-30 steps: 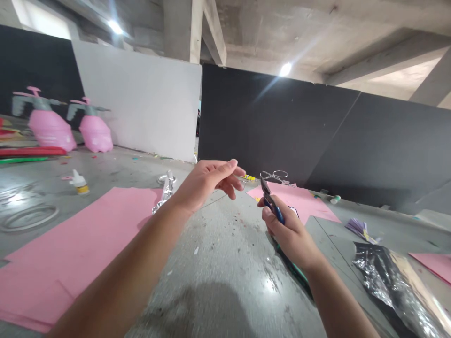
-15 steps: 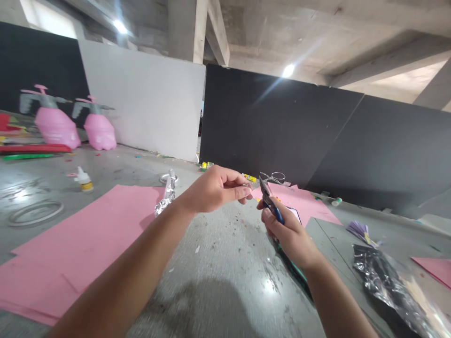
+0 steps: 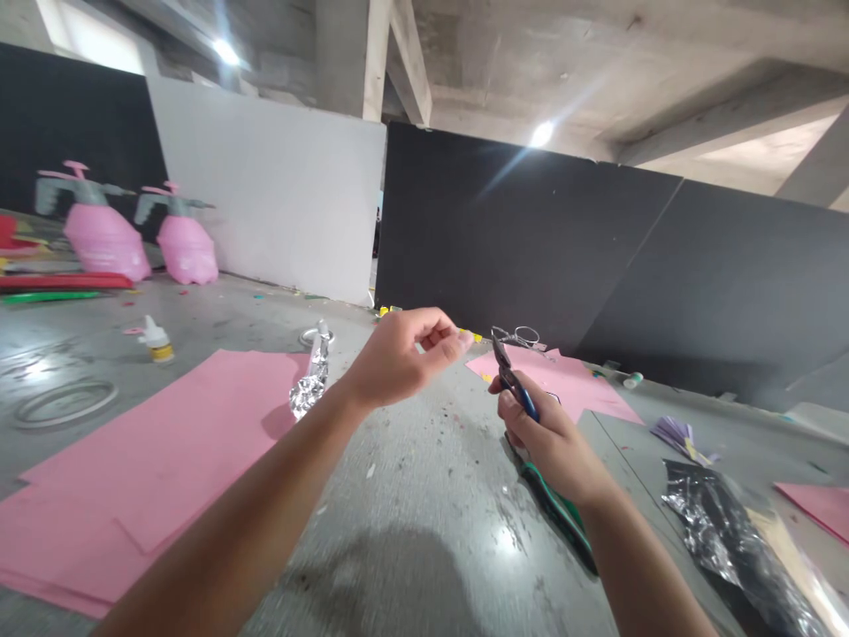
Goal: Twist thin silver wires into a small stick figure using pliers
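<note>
My left hand (image 3: pixel 411 356) is raised over the middle of the table, thumb and forefinger brought together in a pinch. Whatever may lie between those fingertips is too small to make out. To its right, my right hand (image 3: pixel 545 429) grips blue-handled pliers (image 3: pixel 509 376), whose dark jaws point up and away from me. A gap separates the jaws from my left fingertips. Beneath my right hand and forearm, a second tool with green and black handles (image 3: pixel 554 509) lies on the table, its head partly hidden.
Pink paper sheets (image 3: pixel 165 451) spread on the left, with a foil-wrapped piece (image 3: pixel 310 385) at their edge. More pink paper (image 3: pixel 563 376) and scissors (image 3: pixel 523 336) lie behind my right hand. A glue bottle (image 3: pixel 156 339), pink spray bottles (image 3: pixel 106 239) and a plastic bag (image 3: pixel 730 522) stand or lie around.
My left fingers have shifted slightly, and the small thing at their tips no longer shows clearly. My right hand with the pliers has moved a little to the right and down.
</note>
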The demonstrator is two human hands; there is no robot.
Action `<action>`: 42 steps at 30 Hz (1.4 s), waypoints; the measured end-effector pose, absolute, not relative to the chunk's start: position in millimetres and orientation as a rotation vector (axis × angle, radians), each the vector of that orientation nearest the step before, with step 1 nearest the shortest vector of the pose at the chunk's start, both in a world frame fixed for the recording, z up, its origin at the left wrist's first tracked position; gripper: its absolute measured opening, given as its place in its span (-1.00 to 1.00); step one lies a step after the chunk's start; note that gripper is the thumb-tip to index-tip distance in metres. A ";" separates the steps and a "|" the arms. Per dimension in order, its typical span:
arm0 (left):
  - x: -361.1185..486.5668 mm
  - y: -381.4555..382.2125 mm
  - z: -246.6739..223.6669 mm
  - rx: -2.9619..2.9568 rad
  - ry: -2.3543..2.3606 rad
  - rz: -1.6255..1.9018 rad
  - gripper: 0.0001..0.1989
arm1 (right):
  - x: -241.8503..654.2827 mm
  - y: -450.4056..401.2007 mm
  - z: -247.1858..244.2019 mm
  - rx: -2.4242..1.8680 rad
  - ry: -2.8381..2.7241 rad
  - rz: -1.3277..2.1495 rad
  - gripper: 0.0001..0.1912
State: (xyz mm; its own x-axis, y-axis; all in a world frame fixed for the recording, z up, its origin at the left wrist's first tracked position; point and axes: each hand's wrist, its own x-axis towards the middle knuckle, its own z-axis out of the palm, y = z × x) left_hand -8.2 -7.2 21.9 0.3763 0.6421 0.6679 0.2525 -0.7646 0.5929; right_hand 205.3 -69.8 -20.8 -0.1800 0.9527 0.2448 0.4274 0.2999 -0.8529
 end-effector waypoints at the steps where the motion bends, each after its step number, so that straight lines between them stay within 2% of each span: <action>1: -9.2 -7.5 23.5 2.121 0.782 1.224 -0.63 | 205.2 -69.8 -20.3 -1.281 -1.798 0.720 -0.70; 4: -12.1 -4.3 25.6 1.819 0.660 0.897 -0.52 | 203.4 -71.2 -17.7 -1.358 -1.883 0.493 -0.74; 7: -13.0 1.5 23.7 1.538 0.473 0.712 -0.62 | 200.9 -72.8 -15.0 -1.385 -1.939 0.371 -0.76; 12: -9.4 5.6 19.8 1.148 0.455 0.635 -0.74 | 200.4 -73.1 -13.8 -1.391 -1.950 0.335 -0.76; 17: -3.4 2.7 18.0 0.996 0.456 0.663 -0.86 | 203.3 -73.2 -15.0 -1.381 -1.909 0.404 -0.72; 23: 1.9 -4.5 18.4 1.328 0.487 1.003 -0.84 | 204.1 -71.3 -18.1 -1.338 -1.850 0.528 -0.72; 28: 3.8 -8.4 16.7 2.173 0.775 1.578 -0.85 | 203.6 -68.1 -21.4 -1.287 -1.794 0.655 -0.70; 32: 2.6 -1.5 8.7 2.778 0.656 1.973 -0.84 | 204.4 -69.0 -21.1 -1.267 -1.770 0.686 -0.70; 34: -0.1 0.6 7.0 2.840 0.614 1.926 -0.84 | 205.0 -69.8 -20.2 -1.269 -1.761 0.679 -0.70; 37: -4.8 0.2 8.7 2.612 0.560 1.597 -0.87 | 205.8 -70.2 -18.9 -1.277 -1.757 0.626 -0.69; 40: -6.3 0.7 11.2 2.028 0.405 1.340 -0.61 | 206.4 -70.1 -17.2 -1.301 -1.784 0.549 -0.70; 42: -5.1 3.0 11.8 1.695 0.303 1.235 -0.52 | 206.5 -70.0 -15.9 -1.325 -1.805 0.498 -0.70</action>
